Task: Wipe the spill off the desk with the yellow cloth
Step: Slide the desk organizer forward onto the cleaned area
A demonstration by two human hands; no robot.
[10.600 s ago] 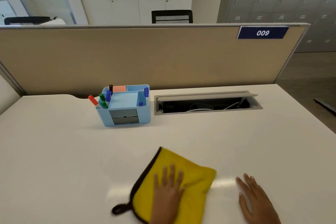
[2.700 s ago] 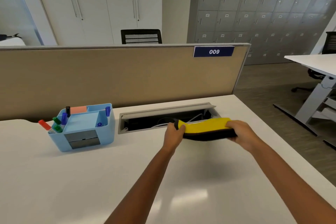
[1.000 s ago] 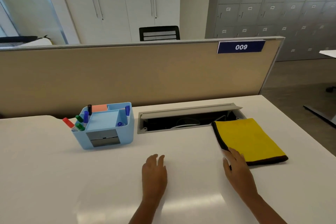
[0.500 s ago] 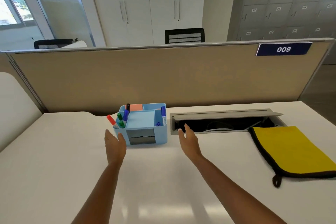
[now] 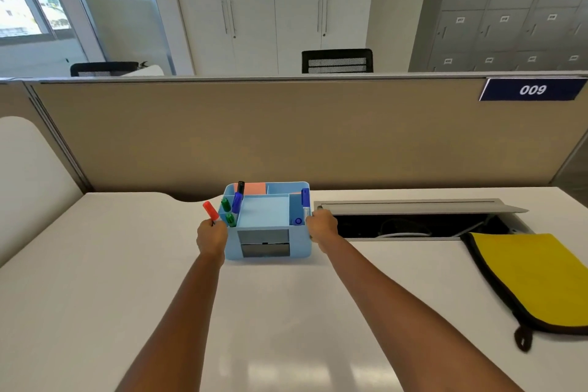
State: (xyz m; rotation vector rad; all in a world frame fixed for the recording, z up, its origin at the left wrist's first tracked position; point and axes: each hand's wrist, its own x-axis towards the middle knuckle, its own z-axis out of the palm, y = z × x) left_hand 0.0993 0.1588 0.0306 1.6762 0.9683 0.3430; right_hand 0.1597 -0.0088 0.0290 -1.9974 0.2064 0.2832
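Head view: the left hand [image 5: 211, 237] and right hand [image 5: 322, 227] clasp opposite sides of the blue organizer [image 5: 267, 221] at 12 o'clock on the counter [image 5: 95, 264]. The yellow cloth [image 5: 537, 277] lies flat at 3 o'clock, untouched, just beside the open cable tray [image 5: 413, 219].

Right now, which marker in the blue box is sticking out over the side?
The red-capped marker. It leans out past the left wall of the blue organizer, just above the left hand. The green, blue and black ones stand inside the compartments.
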